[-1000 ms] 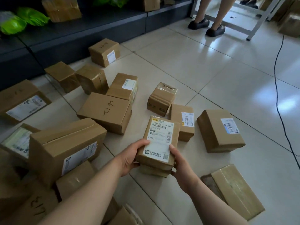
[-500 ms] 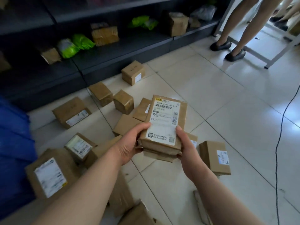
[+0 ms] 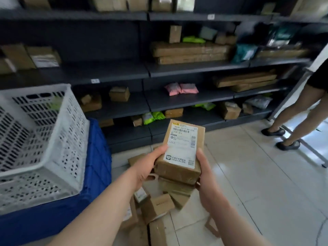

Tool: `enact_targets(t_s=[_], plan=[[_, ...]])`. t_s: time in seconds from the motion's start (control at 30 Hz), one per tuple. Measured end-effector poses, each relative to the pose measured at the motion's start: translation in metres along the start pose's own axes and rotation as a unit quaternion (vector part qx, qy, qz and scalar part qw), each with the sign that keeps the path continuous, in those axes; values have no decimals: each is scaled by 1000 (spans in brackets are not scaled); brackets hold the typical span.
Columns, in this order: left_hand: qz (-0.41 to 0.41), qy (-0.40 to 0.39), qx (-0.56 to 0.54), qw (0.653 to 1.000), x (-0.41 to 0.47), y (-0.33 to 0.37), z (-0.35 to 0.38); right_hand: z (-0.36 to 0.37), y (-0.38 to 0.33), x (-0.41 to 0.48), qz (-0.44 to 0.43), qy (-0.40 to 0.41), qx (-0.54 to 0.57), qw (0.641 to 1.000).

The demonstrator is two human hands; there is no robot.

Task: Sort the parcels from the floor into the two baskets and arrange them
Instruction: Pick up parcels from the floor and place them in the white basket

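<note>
A brown cardboard parcel (image 3: pixel 181 150) with a white shipping label on top is held up in front of me, stacked on a second brown parcel (image 3: pixel 177 187). My left hand (image 3: pixel 147 166) grips the stack's left side, thumb on the label. My right hand (image 3: pixel 204 173) grips its right side. A white perforated basket (image 3: pixel 58 135) sits at the left, resting on a blue basket (image 3: pixel 99 157). Several more brown parcels (image 3: pixel 156 206) lie on the floor beneath my hands.
Dark metal shelving (image 3: pixel 186 68) with boxes and green and pink bags fills the back wall. Another person's legs (image 3: pixel 298 118) stand at the right beside a white metal frame (image 3: pixel 291 96). Pale floor tiles (image 3: pixel 266 192) stretch to the right.
Both hands have lifted the two stacked parcels higher off the floor. My view has swung up and left, bringing the white and blue baskets and the upper shelves into sight.
</note>
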State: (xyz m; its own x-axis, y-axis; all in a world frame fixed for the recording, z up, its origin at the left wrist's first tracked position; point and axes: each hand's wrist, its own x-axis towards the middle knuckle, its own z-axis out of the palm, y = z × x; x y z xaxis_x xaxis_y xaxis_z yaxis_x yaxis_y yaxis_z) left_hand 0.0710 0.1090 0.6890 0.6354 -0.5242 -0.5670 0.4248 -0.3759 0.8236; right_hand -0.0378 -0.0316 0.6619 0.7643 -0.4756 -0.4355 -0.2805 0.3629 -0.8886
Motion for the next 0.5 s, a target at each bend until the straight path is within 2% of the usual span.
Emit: enact_targets(t_s=[0.23,0.5], plan=[[86,99,-29,991,-125,73,-116,140,-107,-62,-16,-115,-17,993],[110,194,-79,972,-205,76,-284,330,-129,-94,-21,-204,-64,977]])
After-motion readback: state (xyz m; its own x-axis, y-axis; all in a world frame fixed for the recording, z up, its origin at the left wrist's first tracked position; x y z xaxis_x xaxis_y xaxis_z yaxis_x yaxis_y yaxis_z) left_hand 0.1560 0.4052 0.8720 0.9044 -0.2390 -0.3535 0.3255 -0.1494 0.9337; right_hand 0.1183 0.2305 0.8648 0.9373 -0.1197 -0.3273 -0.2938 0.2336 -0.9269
